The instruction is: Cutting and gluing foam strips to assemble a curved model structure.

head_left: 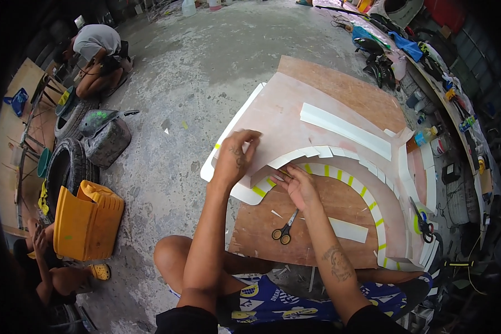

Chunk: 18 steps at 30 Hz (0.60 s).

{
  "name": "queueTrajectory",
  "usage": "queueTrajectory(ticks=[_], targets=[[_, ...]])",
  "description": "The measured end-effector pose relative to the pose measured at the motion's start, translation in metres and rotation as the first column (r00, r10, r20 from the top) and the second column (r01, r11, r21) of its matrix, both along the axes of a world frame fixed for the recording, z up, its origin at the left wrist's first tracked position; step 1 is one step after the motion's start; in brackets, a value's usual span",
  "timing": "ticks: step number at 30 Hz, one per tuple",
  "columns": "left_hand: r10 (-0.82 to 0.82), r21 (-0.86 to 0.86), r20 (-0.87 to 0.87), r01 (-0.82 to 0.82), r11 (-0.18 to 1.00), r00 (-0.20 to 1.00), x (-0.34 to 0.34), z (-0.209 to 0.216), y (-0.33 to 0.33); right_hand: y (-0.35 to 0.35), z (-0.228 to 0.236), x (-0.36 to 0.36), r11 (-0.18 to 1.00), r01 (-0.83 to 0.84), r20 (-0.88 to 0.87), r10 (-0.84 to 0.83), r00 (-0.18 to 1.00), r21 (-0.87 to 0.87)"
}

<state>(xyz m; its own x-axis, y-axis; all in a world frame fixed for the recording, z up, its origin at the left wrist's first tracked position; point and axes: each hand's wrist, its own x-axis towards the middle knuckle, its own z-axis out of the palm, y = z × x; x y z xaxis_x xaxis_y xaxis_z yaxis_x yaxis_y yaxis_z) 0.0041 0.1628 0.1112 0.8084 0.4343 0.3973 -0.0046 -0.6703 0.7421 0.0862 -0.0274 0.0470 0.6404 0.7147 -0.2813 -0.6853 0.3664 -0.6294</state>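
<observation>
In front of me lies a pale, curved arch-shaped panel built up with white strips. Short yellow-green tape pieces cross the white band along its inner curve. My left hand hovers over the panel's left end, fingers bent and apart, slightly blurred, with nothing visible in them. At the inner edge of the arch my right hand is turned palm up, its fingers loosely spread near the rim; some fingertips are partly hidden. Black-handled scissors lie just below it on a brown wooden board, left of a white strip.
A second pair of scissors lies at the panel's right side. At left stand a yellow plastic crate and tires. One person crouches far left; another sits nearer. Bottles and clutter line the right.
</observation>
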Motion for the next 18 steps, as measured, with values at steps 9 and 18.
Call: queueTrajectory(ticks=[9, 18], targets=[[-0.202, -0.196, -0.023, 0.194, 0.961, 0.979, -0.005, -0.014, -0.028, 0.019, 0.041, -0.009, 0.981, 0.167, -0.064, -0.173, 0.983, -0.100], [-0.028, 0.031, 0.008, 0.028, 0.999, 1.000, -0.003, -0.022, -0.023, 0.032, -0.001, 0.007, 0.919, 0.216, 0.136, -0.181, 0.974, -0.331]])
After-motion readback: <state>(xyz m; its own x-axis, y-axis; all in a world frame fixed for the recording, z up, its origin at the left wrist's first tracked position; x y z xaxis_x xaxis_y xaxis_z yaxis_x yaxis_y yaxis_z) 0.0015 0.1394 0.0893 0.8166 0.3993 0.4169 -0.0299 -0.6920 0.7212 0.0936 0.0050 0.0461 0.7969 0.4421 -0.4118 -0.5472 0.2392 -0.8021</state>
